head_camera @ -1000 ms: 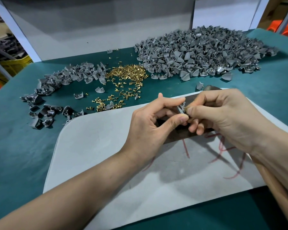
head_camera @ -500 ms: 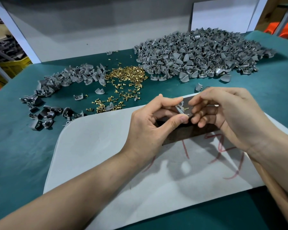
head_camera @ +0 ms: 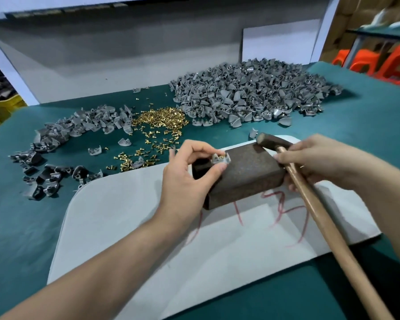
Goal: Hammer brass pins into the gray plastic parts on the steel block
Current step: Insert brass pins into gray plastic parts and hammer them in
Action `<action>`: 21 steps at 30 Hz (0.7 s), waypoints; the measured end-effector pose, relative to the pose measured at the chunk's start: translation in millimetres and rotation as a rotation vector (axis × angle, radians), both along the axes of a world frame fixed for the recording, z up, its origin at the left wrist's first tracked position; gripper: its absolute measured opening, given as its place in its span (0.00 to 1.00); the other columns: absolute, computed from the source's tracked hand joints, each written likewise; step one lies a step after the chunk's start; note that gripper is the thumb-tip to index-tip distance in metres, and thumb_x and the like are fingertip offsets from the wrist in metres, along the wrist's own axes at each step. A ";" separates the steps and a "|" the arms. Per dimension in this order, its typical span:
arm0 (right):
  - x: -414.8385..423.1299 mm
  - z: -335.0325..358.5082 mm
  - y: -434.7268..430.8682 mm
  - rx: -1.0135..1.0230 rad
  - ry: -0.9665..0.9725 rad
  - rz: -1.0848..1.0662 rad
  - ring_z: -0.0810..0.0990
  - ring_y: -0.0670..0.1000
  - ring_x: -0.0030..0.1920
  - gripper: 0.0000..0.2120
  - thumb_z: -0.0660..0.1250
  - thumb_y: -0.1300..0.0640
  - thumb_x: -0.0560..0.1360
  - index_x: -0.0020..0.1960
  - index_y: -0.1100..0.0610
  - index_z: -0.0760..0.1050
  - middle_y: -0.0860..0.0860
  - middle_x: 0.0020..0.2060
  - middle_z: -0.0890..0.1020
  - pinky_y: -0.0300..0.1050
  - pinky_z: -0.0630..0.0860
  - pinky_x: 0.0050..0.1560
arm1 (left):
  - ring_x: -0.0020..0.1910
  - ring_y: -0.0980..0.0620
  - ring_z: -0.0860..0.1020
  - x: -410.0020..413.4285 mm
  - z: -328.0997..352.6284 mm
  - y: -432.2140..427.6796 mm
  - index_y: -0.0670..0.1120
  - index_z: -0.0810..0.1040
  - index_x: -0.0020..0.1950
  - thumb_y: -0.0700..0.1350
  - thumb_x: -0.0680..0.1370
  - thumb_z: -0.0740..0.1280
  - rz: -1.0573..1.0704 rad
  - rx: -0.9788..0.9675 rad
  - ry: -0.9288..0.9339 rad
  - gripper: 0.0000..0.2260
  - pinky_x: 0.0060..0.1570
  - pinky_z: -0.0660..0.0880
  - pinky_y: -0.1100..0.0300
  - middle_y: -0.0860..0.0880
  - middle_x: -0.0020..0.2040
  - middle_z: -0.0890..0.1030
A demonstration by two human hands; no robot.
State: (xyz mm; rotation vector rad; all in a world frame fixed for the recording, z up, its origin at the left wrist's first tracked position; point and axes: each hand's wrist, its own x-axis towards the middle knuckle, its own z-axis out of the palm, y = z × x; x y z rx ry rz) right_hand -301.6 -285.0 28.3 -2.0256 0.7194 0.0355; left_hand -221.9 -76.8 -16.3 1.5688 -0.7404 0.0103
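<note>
Left hand in a pinch on gray part; right hand round hammer handle, grip partly hidden.

Two hands, one hammer, one steel block, two gray-part heaps

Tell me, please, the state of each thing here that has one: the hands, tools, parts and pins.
steel block, flat on the white mat
left hand, pinches the gray part
gray part, at the block's left end, brass pins in it
right hand, grips the hammer near its head
hammer, head low at the block's far edge
pin heap, loose on the green table
</note>
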 end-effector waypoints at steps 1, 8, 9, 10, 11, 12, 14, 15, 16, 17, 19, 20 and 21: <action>0.7 -0.2 2.7 0.063 -0.018 -0.013 0.77 0.53 0.23 0.10 0.68 0.57 0.75 0.41 0.63 0.74 0.55 0.24 0.78 0.43 0.75 0.27 | 0.50 0.55 0.80 0.9 0.1 -0.5 0.47 0.75 0.46 0.37 0.71 0.73 -0.010 0.023 0.030 0.10 0.64 0.70 0.48 0.52 0.45 0.84; -20.3 38.7 18.2 -0.033 -0.319 -0.018 0.68 0.47 0.20 0.07 0.68 0.56 0.74 0.41 0.57 0.72 0.52 0.25 0.78 0.34 0.65 0.21 | 0.46 0.66 0.78 8.4 -0.8 -1.1 0.42 0.77 0.45 0.34 0.73 0.71 -0.093 0.062 0.087 0.05 0.46 0.70 0.75 0.54 0.47 0.83; -21.7 44.8 24.0 -0.064 -0.328 0.034 0.69 0.47 0.21 0.09 0.67 0.54 0.75 0.41 0.58 0.73 0.51 0.24 0.77 0.35 0.66 0.23 | 0.46 0.67 0.78 9.7 -1.6 -1.9 0.43 0.78 0.45 0.34 0.73 0.70 -0.084 0.065 0.085 0.05 0.46 0.70 0.76 0.55 0.49 0.83; -22.4 49.5 31.0 -0.095 -0.325 0.082 0.70 0.48 0.22 0.11 0.66 0.53 0.76 0.42 0.61 0.74 0.50 0.23 0.76 0.36 0.67 0.23 | 0.47 0.68 0.77 10.0 -1.8 -2.8 0.43 0.78 0.46 0.34 0.74 0.70 -0.074 0.064 0.089 0.05 0.46 0.69 0.77 0.55 0.50 0.82; -21.3 53.2 38.8 -0.115 -0.318 0.122 0.71 0.49 0.22 0.13 0.65 0.53 0.77 0.44 0.64 0.74 0.51 0.22 0.75 0.37 0.68 0.23 | 0.47 0.69 0.77 10.2 -1.9 -3.8 0.43 0.78 0.46 0.34 0.74 0.69 -0.058 0.064 0.092 0.05 0.47 0.68 0.78 0.55 0.51 0.82; -20.2 55.6 47.3 -0.115 -0.312 0.148 0.72 0.50 0.21 0.13 0.64 0.55 0.78 0.46 0.66 0.73 0.52 0.23 0.74 0.38 0.69 0.22 | 0.48 0.70 0.76 10.1 -1.8 -4.2 0.44 0.78 0.46 0.34 0.74 0.68 -0.038 0.066 0.090 0.06 0.47 0.67 0.79 0.54 0.51 0.81; -17.6 57.3 61.9 -0.100 -0.311 0.175 0.73 0.51 0.18 0.07 0.63 0.60 0.78 0.49 0.64 0.69 0.55 0.25 0.74 0.38 0.68 0.19 | 0.49 0.71 0.74 10.0 -1.3 -5.5 0.45 0.78 0.45 0.33 0.74 0.68 -0.005 0.072 0.082 0.07 0.47 0.63 0.81 0.52 0.53 0.80; -16.2 56.6 67.5 -0.121 -0.308 0.174 0.72 0.51 0.17 0.05 0.63 0.62 0.77 0.50 0.61 0.68 0.56 0.26 0.75 0.38 0.67 0.18 | 0.50 0.71 0.74 9.9 -0.9 -5.1 0.46 0.78 0.44 0.33 0.74 0.69 0.000 0.078 0.082 0.08 0.47 0.62 0.82 0.52 0.54 0.79; -14.8 56.1 71.2 -0.167 -0.304 0.170 0.70 0.50 0.16 0.06 0.64 0.62 0.77 0.49 0.59 0.66 0.56 0.27 0.76 0.39 0.67 0.18 | 0.50 0.70 0.74 9.7 -0.4 -5.7 0.48 0.78 0.42 0.34 0.74 0.69 -0.001 0.086 0.080 0.09 0.48 0.62 0.81 0.52 0.54 0.79; -13.5 55.5 74.4 -0.225 -0.293 0.171 0.70 0.50 0.15 0.07 0.65 0.62 0.76 0.48 0.57 0.66 0.56 0.27 0.76 0.39 0.67 0.19 | 0.51 0.68 0.74 9.4 -0.2 -5.0 0.49 0.78 0.41 0.34 0.74 0.69 -0.004 0.095 0.075 0.10 0.49 0.63 0.80 0.51 0.54 0.79; -13.5 56.2 77.0 -0.297 -0.273 0.175 0.70 0.50 0.15 0.07 0.65 0.59 0.76 0.45 0.56 0.66 0.54 0.24 0.76 0.38 0.67 0.19 | 0.53 0.65 0.74 9.1 0.3 -5.1 0.50 0.77 0.40 0.34 0.73 0.70 -0.008 0.110 0.058 0.11 0.50 0.64 0.78 0.51 0.54 0.79; -13.8 56.6 78.1 -0.302 -0.265 0.181 0.70 0.49 0.15 0.07 0.65 0.57 0.77 0.44 0.56 0.67 0.52 0.23 0.76 0.37 0.67 0.19 | 0.53 0.63 0.75 9.4 0.0 -4.4 0.51 0.77 0.39 0.35 0.73 0.70 -0.006 0.114 0.054 0.11 0.51 0.65 0.78 0.52 0.54 0.79; -14.9 57.3 78.9 -0.309 -0.260 0.188 0.70 0.49 0.15 0.09 0.63 0.55 0.78 0.42 0.57 0.68 0.50 0.20 0.75 0.37 0.67 0.19 | 0.54 0.61 0.75 9.5 -0.3 -4.2 0.51 0.77 0.39 0.35 0.73 0.70 -0.005 0.114 0.055 0.11 0.51 0.65 0.77 0.52 0.54 0.79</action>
